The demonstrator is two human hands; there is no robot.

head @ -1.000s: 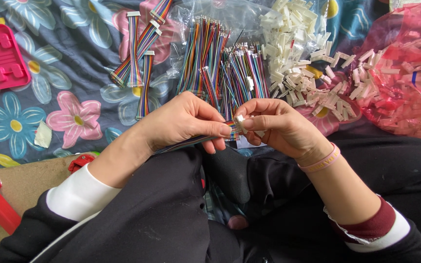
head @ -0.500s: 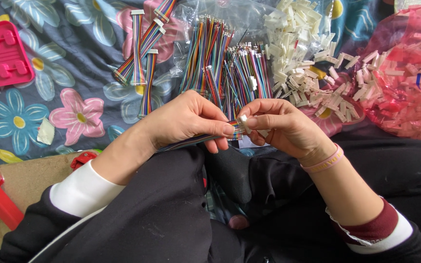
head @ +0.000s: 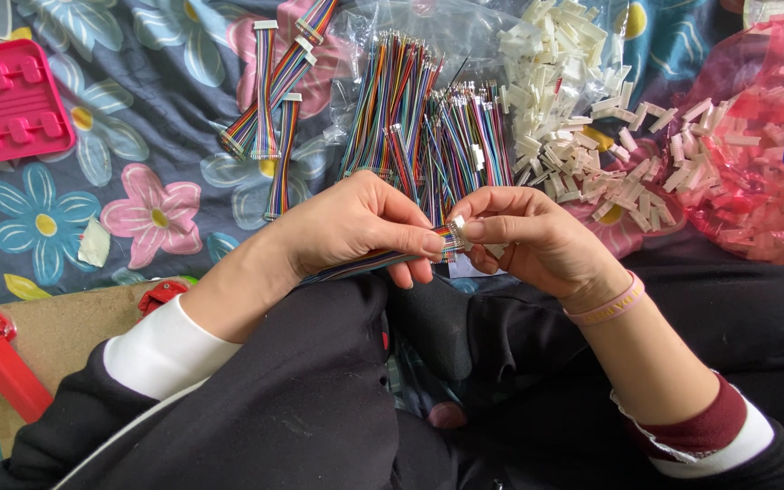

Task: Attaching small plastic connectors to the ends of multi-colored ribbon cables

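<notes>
Little has shifted in the last second. The left hand and right hand have drawn slightly closer, so their fingertips now meet over the end of the ribbon cable, where the small white connector earlier showed more plainly between them and is now mostly covered.

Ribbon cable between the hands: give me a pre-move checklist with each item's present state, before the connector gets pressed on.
1. Left hand pinches the ribbon cable near its end: ok.
2. Right hand grips the cable tip: ok.
3. White connector seated squarely on the wire ends: cannot tell, fingers cover it.
4. Spare white connectors within reach: ok.
5. Loose wire bundles close ahead: ok.
6. Finished cables lie apart from the unfinished: ok.
</notes>
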